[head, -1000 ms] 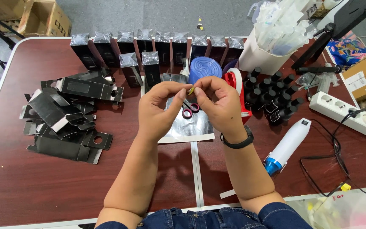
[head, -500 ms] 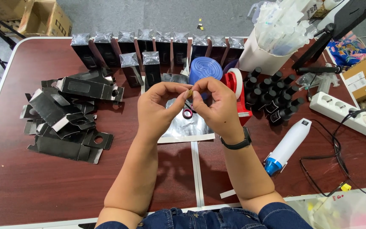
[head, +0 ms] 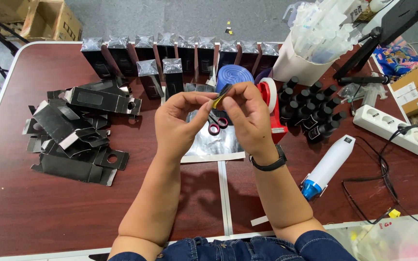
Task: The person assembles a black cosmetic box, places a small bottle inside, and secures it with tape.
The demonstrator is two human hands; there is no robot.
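Landmark: scissors (head: 217, 124), red-handled, lying on a silver sheet (head: 212, 145) mid-bench.
Piece: small dark and yellow piece (head: 221, 95), held in the air just above the scissors, between both hands.
Long axis: tilted, low end toward the left hand, high end up and away toward the blue roll (head: 234, 77) behind the scissors.
Left hand (head: 177, 123): grip narrow, thumb and forefinger pinched on the piece's low end.
Right hand (head: 248, 118): grip narrow, fingertips closed on the same piece from its right; black watch at the wrist.
Nearer hand: neither; both touch the piece, tips nearly meeting.
Left of scissors: heap of flat black cartons (head: 76, 130).
Behind scissors: row of upright black boxes (head: 170, 53).
Right of scissors: red tape dispenser (head: 273, 104), black bottles (head: 310, 111), heat gun (head: 327, 166).
Bench (head: 35, 212): dark red-brown.
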